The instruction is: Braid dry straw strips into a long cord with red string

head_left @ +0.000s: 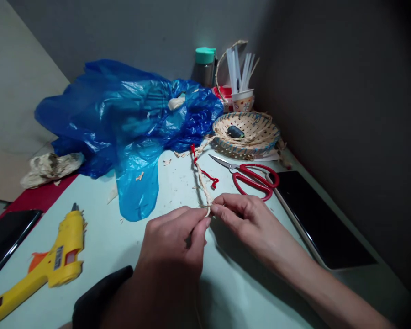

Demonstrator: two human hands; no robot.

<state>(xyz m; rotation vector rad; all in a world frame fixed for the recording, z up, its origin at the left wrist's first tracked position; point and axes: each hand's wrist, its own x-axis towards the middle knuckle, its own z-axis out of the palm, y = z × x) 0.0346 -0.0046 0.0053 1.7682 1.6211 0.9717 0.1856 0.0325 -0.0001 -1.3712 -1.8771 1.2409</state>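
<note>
A thin braided cord (201, 179) of pale plant fibre runs from my fingers away across the table, with red yarn (210, 177) tied round its far part. My left hand (174, 242) pinches the near end of this cord between thumb and forefinger. Close beside it, my right hand (241, 214) has its thumb and forefinger pressed together on the cord at the same spot. The other fingers of both hands are curled, and their inner sides are hidden. Just beyond my right hand lie red-handled scissors (250, 176), blades pointing left.
A blue plastic bag (123, 109) fills the back left. A yellow glue gun (63, 249) and a dark phone (10, 235) lie left. On the right are a tablet (318, 219) and a woven basket (270, 137) holding a thread spool (235, 132). Behind stand a cup (242, 100) of sticks and a bottle (204, 68).
</note>
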